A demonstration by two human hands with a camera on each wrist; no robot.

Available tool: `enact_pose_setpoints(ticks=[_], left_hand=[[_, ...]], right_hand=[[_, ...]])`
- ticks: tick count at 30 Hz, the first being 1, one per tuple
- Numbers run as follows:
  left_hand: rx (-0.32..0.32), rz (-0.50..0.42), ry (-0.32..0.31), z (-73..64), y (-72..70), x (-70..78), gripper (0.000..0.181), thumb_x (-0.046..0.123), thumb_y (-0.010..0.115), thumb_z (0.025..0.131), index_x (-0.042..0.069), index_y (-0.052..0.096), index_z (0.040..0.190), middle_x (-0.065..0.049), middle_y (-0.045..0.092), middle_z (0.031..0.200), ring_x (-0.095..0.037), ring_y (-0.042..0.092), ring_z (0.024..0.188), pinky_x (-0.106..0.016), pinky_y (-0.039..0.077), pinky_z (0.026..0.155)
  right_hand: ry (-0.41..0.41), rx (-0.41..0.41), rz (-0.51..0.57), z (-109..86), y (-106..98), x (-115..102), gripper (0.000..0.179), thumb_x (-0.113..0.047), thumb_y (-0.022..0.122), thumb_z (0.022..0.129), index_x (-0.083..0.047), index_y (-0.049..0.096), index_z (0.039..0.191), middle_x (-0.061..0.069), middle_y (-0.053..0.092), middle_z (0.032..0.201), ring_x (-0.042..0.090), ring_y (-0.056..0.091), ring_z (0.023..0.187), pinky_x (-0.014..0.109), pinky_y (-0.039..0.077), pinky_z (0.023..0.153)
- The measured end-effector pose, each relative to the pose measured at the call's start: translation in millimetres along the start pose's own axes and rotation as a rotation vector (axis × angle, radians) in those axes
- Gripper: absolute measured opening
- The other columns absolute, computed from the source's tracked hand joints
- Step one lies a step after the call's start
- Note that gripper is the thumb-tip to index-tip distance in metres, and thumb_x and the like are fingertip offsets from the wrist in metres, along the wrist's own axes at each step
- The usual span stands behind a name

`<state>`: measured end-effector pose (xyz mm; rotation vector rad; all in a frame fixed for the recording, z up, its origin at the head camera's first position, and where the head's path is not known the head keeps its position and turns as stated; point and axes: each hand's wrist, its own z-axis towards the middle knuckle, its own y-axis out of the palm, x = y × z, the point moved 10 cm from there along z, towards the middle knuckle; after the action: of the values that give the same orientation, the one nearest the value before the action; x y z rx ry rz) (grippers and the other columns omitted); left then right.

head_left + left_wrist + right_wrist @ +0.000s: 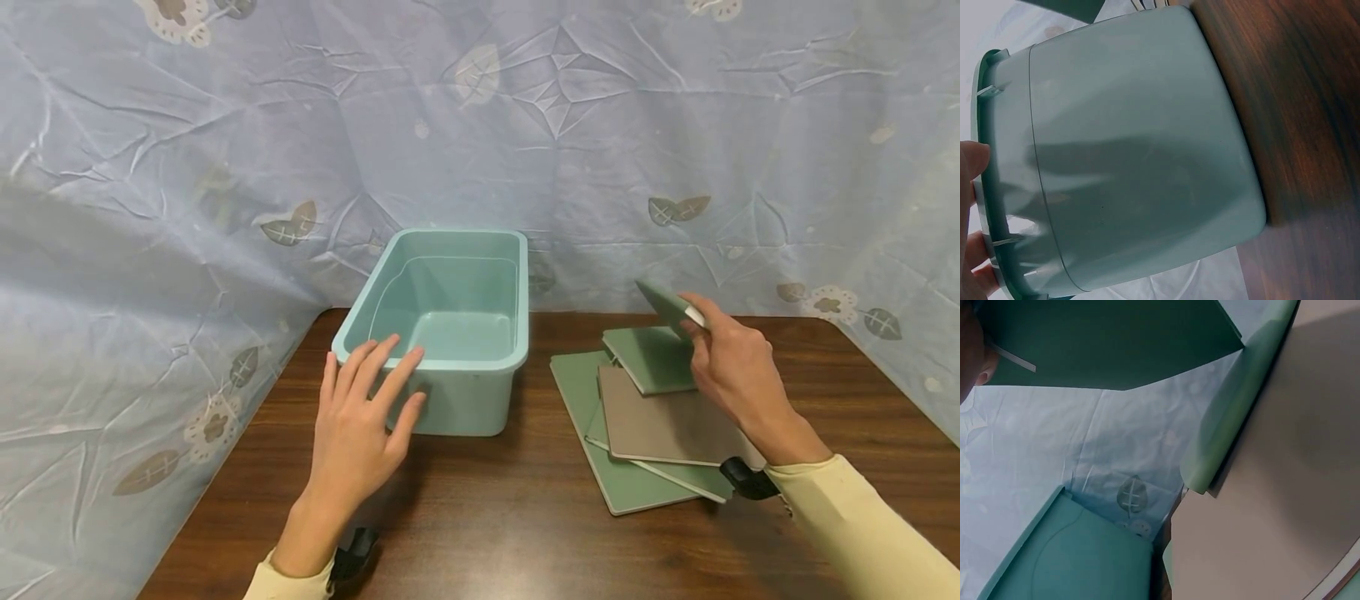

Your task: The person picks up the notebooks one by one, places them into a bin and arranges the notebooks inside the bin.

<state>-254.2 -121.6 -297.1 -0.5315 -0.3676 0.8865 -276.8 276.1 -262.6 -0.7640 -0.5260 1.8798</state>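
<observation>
My right hand [738, 375] pinches a small green notebook [662, 304] by its edge, thumb and fingers on either side, and holds it tilted above a pile. Its dark green cover [1110, 344] fills the upper left of the right wrist view. Another small green notebook [647, 362] lies on top of a taupe notebook [660, 425], with larger green notebooks [581, 392] underneath. On the left, my left hand [356, 425] has its fingers spread over the near rim of a pale teal plastic bin [465, 404]. Fingertips [974, 156] rest right at that rim in the left wrist view.
The bin stands at the back of the dark wooden table [487, 517], close to a patterned grey-blue cloth [600, 167] hanging behind and along the sides. Bare wood shows between the bin and the notebook pile. The bin's visible floor [465, 333] is bare.
</observation>
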Motion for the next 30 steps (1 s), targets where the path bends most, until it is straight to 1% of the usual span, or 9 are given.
enact_pose_setpoints(ticks=[4,6,13,17,21,23,25,28,30], left_hand=[[-0.004,0.002,-0.002,-1.3,-0.3,-1.0,0.046,0.036,0.057,0.095,0.025,0.057,0.14,-0.008,0.053,0.146,-0.035,0.045,0.135,-0.069,0.017,0.116],[-0.003,0.002,-0.001,-1.6,-0.5,-1.4,0.046,0.035,0.057,0.095,0.025,0.057,0.14,-0.008,0.053,0.146,-0.035,0.045,0.135,-0.069,0.017,0.116],[-0.003,0.004,-0.003,-3.0,-2.0,-2.3,0.047,0.035,0.059,0.094,0.025,0.057,0.14,-0.007,0.053,0.146,-0.035,0.045,0.135,-0.069,0.017,0.116],[0.002,-0.002,-0.002,-2.7,-2.3,-2.2,0.046,0.035,0.06,0.094,0.024,0.059,0.139,-0.008,0.054,0.145,-0.035,0.046,0.134,-0.069,0.017,0.116],[0.003,-0.003,0.007,-1.8,-1.4,-1.3,0.046,0.034,0.061,0.094,0.023,0.059,0.139,-0.009,0.053,0.145,-0.035,0.046,0.134,-0.07,0.019,0.114],[0.001,-0.002,0.012,-1.2,-0.4,-0.8,0.046,0.033,0.061,0.094,0.023,0.059,0.139,-0.009,0.053,0.145,-0.035,0.046,0.134,-0.071,0.02,0.114],[0.0,0.002,0.017,-1.0,0.3,0.0,0.047,0.033,0.061,0.094,0.023,0.058,0.139,-0.009,0.053,0.145,-0.035,0.046,0.134,-0.071,0.02,0.113],[-0.007,0.007,0.019,-1.0,0.7,0.3,0.047,0.034,0.06,0.095,0.024,0.057,0.14,-0.008,0.052,0.146,-0.035,0.045,0.134,-0.07,0.02,0.114],[-0.007,0.01,0.019,-1.1,0.4,0.2,0.047,0.034,0.059,0.095,0.024,0.057,0.141,-0.008,0.052,0.146,-0.035,0.045,0.134,-0.07,0.02,0.114]], right_hand=[[-0.011,0.026,0.005,2.3,-3,-3,0.034,-0.01,0.055,0.098,-0.011,0.06,0.132,0.026,0.069,0.08,0.034,0.058,0.049,0.057,0.045,0.049],[-0.014,0.033,0.009,3.3,-4,-3,0.034,-0.009,0.056,0.098,-0.01,0.06,0.132,0.027,0.069,0.08,0.032,0.055,0.047,0.056,0.045,0.048],[0.008,0.025,0.038,5.3,-4,-4,0.033,-0.011,0.053,0.1,-0.009,0.059,0.133,0.028,0.069,0.083,0.025,0.048,0.043,0.043,0.04,0.042],[0.025,0.022,0.066,6.2,-6,-4,0.034,-0.015,0.052,0.102,-0.01,0.058,0.135,0.026,0.07,0.087,0.023,0.051,0.046,0.037,0.04,0.046],[0.048,0.018,0.088,8.1,-10,-2,0.034,-0.019,0.049,0.103,-0.012,0.057,0.136,0.023,0.07,0.083,0.018,0.046,0.044,0.032,0.037,0.047],[0.061,0.014,0.096,9.2,-13,0,0.034,-0.02,0.047,0.104,-0.013,0.057,0.136,0.023,0.071,0.086,0.019,0.046,0.044,0.031,0.035,0.047],[0.076,0.02,0.1,10.6,-16,1,0.034,-0.021,0.048,0.104,-0.013,0.057,0.136,0.024,0.071,0.09,0.025,0.05,0.047,0.038,0.039,0.048],[0.089,0.04,0.114,13.1,-20,0,0.033,-0.022,0.05,0.103,-0.014,0.058,0.134,0.027,0.071,0.101,0.038,0.059,0.06,0.053,0.045,0.056],[0.085,0.06,0.118,15.3,-22,-1,0.033,-0.022,0.051,0.103,-0.014,0.059,0.133,0.027,0.07,0.093,0.04,0.059,0.063,0.057,0.045,0.06]])
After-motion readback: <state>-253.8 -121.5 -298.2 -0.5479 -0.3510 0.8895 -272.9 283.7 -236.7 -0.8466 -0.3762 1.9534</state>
